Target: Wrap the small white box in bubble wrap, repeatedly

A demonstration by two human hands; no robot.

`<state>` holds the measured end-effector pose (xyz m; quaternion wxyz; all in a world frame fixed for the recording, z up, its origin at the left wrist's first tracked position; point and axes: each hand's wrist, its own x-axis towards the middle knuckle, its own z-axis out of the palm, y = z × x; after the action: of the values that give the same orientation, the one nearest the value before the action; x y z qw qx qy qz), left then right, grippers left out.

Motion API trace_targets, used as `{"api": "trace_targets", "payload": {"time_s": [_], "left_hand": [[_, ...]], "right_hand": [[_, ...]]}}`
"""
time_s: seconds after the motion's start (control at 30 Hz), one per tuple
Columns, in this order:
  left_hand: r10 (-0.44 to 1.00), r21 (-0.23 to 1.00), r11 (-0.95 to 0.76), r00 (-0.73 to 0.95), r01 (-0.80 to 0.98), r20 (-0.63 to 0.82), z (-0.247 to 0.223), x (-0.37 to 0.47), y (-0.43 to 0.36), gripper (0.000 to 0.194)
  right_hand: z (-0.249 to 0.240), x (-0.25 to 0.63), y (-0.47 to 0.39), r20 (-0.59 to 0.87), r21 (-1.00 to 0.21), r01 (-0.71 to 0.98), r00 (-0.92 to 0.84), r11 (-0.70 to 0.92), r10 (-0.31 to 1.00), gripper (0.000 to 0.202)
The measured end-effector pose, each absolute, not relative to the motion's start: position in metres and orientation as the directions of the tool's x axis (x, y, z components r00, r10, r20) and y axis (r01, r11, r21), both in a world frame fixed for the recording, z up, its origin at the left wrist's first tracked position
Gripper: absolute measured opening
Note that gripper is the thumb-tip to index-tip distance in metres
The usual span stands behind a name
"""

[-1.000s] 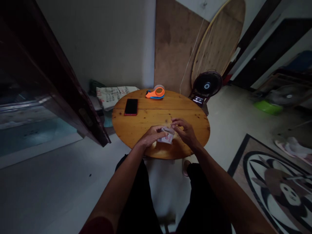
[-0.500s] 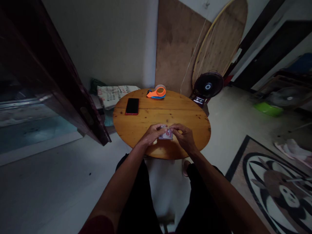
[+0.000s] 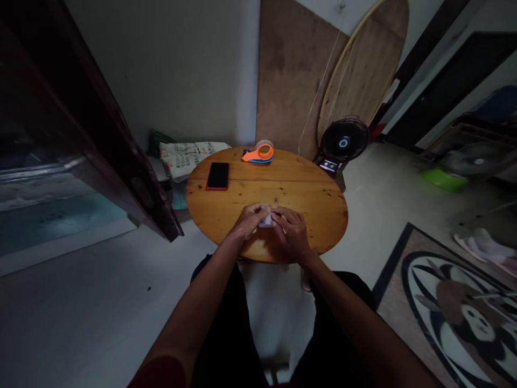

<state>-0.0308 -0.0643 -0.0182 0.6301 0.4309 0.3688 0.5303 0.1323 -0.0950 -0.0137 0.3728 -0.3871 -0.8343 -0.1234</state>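
Between my two hands, over the near part of the oval wooden table [image 3: 258, 196], is a small whitish packet [image 3: 266, 221] with a reddish patch; its exact kind is too small to make out. My left hand [image 3: 250, 218] grips its left side, thumb on top. On the other side my right hand [image 3: 290, 227] pinches the packet's right edge with curled fingers. Much of the packet is hidden by the fingers. Farther back on the table lie an orange and blue tape dispenser [image 3: 259, 153] and a red-edged phone [image 3: 218, 176], both untouched.
A dark fan [image 3: 343, 141] stands past the table's right rear edge. Printed white sacks [image 3: 189, 156] are behind its left side. A dark wooden door frame [image 3: 137, 183] rises at the left. A panda rug [image 3: 476, 323] covers the floor on the right.
My right hand has shifted slightly left and down, its fingers closing over more of the packet. The packet's reddish patch is now mostly covered. My left hand has barely moved.
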Motion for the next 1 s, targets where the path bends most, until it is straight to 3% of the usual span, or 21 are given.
{"api": "trace_targets", "payload": {"time_s": [0.17, 0.47, 0.67, 0.73, 0.83, 0.93, 1.0], "left_hand": [[0.978, 0.9, 0.116, 0.206, -0.42, -0.03, -0.021, -0.032, -0.062, 0.042], [0.953, 0.842, 0.204, 0.297, -0.5, -0.054, -0.01, -0.031, -0.069, 0.044], [0.956, 0.831, 0.228, 0.28, -0.507, -0.091, -0.009, -0.031, -0.068, 0.051], [0.963, 0.827, 0.213, 0.257, -0.52, -0.086, -0.008, -0.031, -0.068, 0.053], [0.971, 0.839, 0.169, 0.235, -0.518, -0.051, -0.007, -0.031, -0.069, 0.058], [0.973, 0.869, 0.124, 0.229, -0.479, -0.012, -0.006, -0.029, -0.07, 0.062], [0.977, 0.888, 0.093, 0.214, -0.451, 0.007, -0.007, -0.029, -0.07, 0.064]], "right_hand": [[-0.023, 0.137, -0.098, 0.721, -0.015, 0.788, -0.418, 0.615, 0.553, 0.028], [-0.024, 0.137, -0.1, 0.74, -0.131, 0.761, -0.352, 0.635, 0.574, 0.023], [-0.022, 0.136, -0.104, 0.749, -0.146, 0.73, -0.36, 0.668, 0.557, 0.021], [-0.022, 0.138, -0.104, 0.78, -0.236, 0.705, -0.274, 0.669, 0.563, 0.025], [-0.02, 0.142, -0.1, 0.735, -0.516, 0.602, -0.055, 0.61, 0.676, 0.036], [-0.018, 0.142, -0.094, 0.496, -0.811, 0.359, 0.004, 0.462, 0.868, 0.042], [-0.017, 0.141, -0.09, 0.348, -0.913, 0.205, -0.058, 0.353, 0.936, 0.046]]}}
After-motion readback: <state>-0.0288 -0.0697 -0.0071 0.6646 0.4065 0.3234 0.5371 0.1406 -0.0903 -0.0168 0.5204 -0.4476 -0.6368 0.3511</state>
